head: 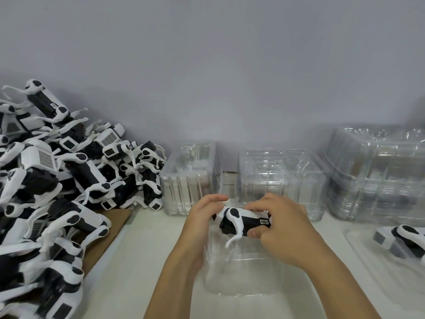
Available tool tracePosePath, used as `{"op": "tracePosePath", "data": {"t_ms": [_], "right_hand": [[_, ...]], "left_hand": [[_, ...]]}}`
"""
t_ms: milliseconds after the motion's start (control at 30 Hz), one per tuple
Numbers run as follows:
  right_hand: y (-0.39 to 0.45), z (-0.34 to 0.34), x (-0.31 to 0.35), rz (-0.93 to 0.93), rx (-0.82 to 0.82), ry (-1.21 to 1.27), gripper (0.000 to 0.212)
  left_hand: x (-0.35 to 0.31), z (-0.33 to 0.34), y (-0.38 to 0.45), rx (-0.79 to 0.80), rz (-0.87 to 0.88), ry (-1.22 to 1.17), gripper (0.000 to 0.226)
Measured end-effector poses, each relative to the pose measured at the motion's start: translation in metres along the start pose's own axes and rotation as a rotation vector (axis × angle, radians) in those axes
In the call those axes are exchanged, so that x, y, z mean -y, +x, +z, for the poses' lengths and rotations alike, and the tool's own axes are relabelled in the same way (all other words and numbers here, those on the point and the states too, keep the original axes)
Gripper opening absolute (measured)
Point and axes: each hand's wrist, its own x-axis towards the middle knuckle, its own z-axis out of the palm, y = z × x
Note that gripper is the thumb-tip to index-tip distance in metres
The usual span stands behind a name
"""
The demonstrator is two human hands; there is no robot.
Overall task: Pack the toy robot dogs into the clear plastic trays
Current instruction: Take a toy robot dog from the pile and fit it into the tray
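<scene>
1. Toy robot dog (pixel 241 223) partly covered at both ends by the left hand (pixel 202 224) and right hand (pixel 278 224); small label print too blurred to read.
2. Heap of dogs (pixel 53 185) at 9 o'clock cut off by the left and bottom edges.
3. Packed dog (pixel 404 240) at 3 o'clock cut by the right edge.
4. Clear tray (pixel 243 277) under the hands hard to outline.
5. Stack of trays (pixel 379 173) at 2 o'clock cropped at the right.
</scene>
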Motion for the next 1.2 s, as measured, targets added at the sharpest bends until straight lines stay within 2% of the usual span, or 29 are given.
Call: {"op": "tracePosePath", "data": {"t_ms": [67, 300, 467, 633, 1200], "right_hand": [[0.0, 0.0, -0.001, -0.002, 0.002, 0.0, 0.036], [0.0, 0.001, -0.001, -0.016, 0.012, -0.022, 0.03], [0.0, 0.003, -0.003, 0.005, 0.015, -0.046, 0.032], [0.0, 0.006, -0.004, 0.016, 0.068, -0.079, 0.04], [-0.001, 0.01, -0.004, 0.055, 0.063, -0.079, 0.042]], "left_hand": [[0.001, -0.001, 0.001, 0.003, 0.006, 0.004, 0.021], [0.004, -0.003, 0.005, -0.014, -0.007, 0.004, 0.028], [0.004, -0.005, 0.005, 0.0, -0.01, -0.006, 0.022], [0.004, -0.004, 0.004, -0.054, 0.004, 0.076, 0.047], [0.004, -0.002, 0.008, -0.097, -0.016, 0.16, 0.051]]}}
